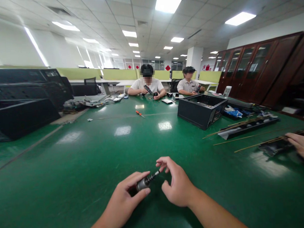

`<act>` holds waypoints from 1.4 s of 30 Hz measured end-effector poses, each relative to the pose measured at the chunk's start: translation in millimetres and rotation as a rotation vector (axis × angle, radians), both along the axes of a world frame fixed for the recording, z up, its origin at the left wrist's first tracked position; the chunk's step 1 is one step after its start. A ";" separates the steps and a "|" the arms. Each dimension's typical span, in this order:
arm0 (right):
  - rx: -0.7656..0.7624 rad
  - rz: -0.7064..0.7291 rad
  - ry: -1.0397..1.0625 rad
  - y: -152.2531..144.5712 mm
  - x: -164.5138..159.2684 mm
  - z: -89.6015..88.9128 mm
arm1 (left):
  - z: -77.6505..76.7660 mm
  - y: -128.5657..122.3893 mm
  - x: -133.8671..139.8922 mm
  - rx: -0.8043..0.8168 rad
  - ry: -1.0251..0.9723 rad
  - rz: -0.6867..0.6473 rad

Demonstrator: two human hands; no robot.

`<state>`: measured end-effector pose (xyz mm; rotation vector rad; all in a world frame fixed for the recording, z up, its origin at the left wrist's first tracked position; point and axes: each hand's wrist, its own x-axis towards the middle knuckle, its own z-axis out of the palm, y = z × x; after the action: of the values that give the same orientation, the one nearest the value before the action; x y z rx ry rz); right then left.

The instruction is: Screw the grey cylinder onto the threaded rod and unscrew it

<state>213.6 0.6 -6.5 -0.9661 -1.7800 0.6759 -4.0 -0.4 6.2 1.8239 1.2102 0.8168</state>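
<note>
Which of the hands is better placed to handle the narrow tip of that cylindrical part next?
Probably the right hand: it is open beside the narrow tip and seems to hold nothing. The left hand is taken up gripping the cylindrical part by its thicker body.

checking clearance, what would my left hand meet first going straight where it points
Probably your right hand; the tool in your left hand points toward it, though depth is unclear.
</note>
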 end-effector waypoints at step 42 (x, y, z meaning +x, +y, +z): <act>-0.125 0.024 -0.117 -1.6 -7.0 -1.1 | 0.9 0.5 12.4 -0.031 0.005 0.056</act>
<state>206.6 -1.0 -7.6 -1.0893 -1.8720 0.7663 8.4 0.1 7.1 1.7752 1.2751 0.8213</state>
